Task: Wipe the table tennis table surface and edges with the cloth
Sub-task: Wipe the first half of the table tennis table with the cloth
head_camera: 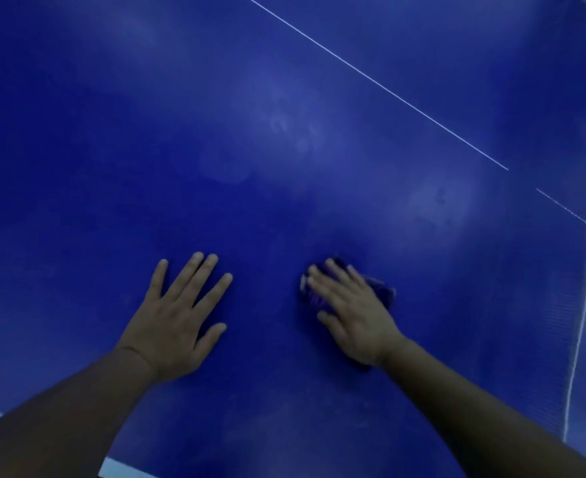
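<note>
Left hand [178,315]: fingers straight and spread, palm flat on the blue surface [146,132], holding nothing; judged to serve as a brace while the other arm works. A pale strip of the near edge [122,470] shows at the bottom left, beside the left forearm.

Centre: bare blue surface between the two hands, with faint pale smudges [295,129] farther away, likely patches not yet wiped.

Right hand [350,315]: fingers extended and pressing flat on the cloth [383,291], which lies bunched under the palm and fingers, in contact with the surface. Dark purple folds show past the fingertips, along the outer side of the hand, and a little at the wrist. The cloth looks soft, light and limp; it would probably crumple if pushed from one edge, so a broad flat palm over its middle is the sound way to drive it. It should slide easily on the smooth top.

Right: a thin white line [371,77] runs diagonally, well apart from the cloth; a white border line [584,305] marks the far right.
</note>
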